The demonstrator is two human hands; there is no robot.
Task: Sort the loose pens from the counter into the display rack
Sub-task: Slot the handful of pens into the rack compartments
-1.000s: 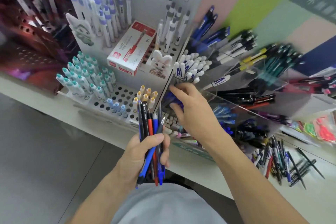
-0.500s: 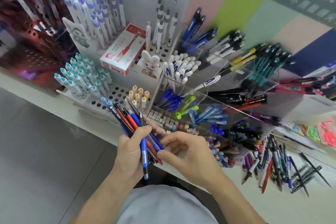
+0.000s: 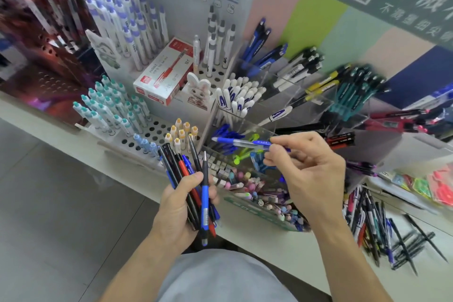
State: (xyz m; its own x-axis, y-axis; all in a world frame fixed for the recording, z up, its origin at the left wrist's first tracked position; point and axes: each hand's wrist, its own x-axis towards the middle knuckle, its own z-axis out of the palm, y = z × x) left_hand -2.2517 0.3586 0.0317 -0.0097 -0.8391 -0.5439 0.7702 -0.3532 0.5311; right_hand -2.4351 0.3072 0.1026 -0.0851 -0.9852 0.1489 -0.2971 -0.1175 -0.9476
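pinching blue pen (image 3: 247,142) — right hand (image 3: 311,174) above rack (image 3: 245,127)

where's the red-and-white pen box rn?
In the head view, the red-and-white pen box lies upper left of centre on the white perforated rack, between the purple-capped white pens and the rabbit figure.

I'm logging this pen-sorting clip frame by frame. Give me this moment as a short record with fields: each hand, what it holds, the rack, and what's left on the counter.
left hand: grips a bundle of pens, black, red and blue, fanned upward
right hand: pinches a single blue pen, held roughly level
blue pen position: above the clear rack compartments, not yet inserted
nearest compartment: holds blue pens
counter: loose pens lie in a pile at the right
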